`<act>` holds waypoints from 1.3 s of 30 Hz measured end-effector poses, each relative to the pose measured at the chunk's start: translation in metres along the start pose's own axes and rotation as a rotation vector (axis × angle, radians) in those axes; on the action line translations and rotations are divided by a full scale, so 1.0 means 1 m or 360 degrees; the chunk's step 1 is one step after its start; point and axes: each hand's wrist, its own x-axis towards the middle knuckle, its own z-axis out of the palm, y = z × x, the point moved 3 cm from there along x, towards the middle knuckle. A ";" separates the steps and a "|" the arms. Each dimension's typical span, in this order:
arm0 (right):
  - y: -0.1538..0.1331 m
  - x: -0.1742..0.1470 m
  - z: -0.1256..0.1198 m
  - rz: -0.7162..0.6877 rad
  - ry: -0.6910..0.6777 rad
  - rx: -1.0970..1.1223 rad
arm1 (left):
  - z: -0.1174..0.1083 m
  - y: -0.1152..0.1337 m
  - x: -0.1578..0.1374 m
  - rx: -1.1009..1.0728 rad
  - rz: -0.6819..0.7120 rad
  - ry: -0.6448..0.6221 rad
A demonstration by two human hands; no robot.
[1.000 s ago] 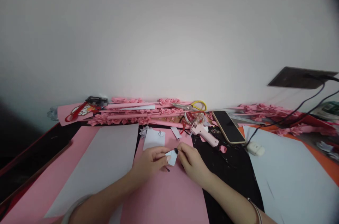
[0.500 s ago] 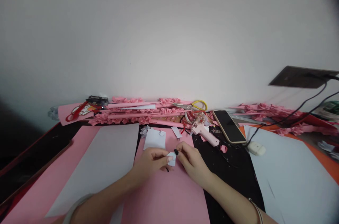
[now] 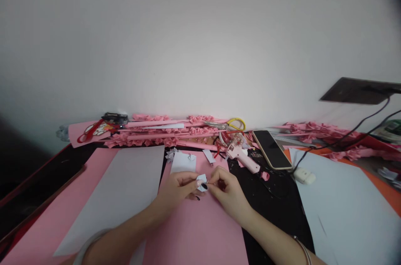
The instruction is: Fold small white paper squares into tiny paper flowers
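Note:
A small folded piece of white paper (image 3: 201, 178) is pinched between the thumb and fingers of my left hand (image 3: 179, 188). From the right, my right hand (image 3: 226, 188) has its thumb and index finger pressed together at the paper's right edge, a dark nail lying over it. Both hands are above a pink sheet (image 3: 194, 231). Just beyond my left hand lies a stack of white paper squares (image 3: 183, 161) with small folded white pieces (image 3: 171, 155) at its corner. A small white strip (image 3: 209, 156) rests farther back.
A pink glue gun (image 3: 244, 158), a phone (image 3: 272, 150) and a white earphone case (image 3: 304, 176) lie to the right. Yellow-handled scissors (image 3: 235, 124) sit among pink paper flower stems (image 3: 147, 135) along the wall. Large white sheets (image 3: 344, 198) cover both sides.
My right thumb and index finger have shifted lower along the paper's right edge. The paper has tilted and moved slightly up in my left hand.

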 end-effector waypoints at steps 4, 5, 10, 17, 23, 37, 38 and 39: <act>-0.001 0.000 -0.001 -0.0088 0.0007 -0.0096 | -0.001 -0.002 0.002 -0.0019 -0.0034 0.0015; -0.002 -0.001 -0.001 -0.0142 -0.0006 -0.0137 | 0.000 -0.001 0.002 -0.0022 -0.0047 0.0016; -0.005 -0.005 -0.001 -0.0411 -0.0125 -0.0274 | 0.000 0.002 0.000 -0.0025 -0.0076 0.0056; -0.007 -0.007 0.000 -0.0401 -0.0224 -0.0415 | 0.000 0.002 0.000 -0.0015 -0.0085 0.0051; -0.006 -0.005 0.001 -0.0366 -0.0210 -0.0427 | 0.001 0.005 -0.002 0.0031 -0.0108 0.0068; -0.001 -0.001 -0.004 -0.0090 -0.0037 -0.0283 | -0.001 0.001 0.000 -0.0041 -0.0136 0.0061; 0.000 0.000 -0.005 -0.0060 -0.0025 -0.0290 | -0.001 0.001 0.000 -0.0045 -0.0139 0.0047; 0.001 0.000 -0.005 -0.0037 -0.0044 -0.0302 | 0.000 0.001 0.000 -0.0048 -0.0138 0.0026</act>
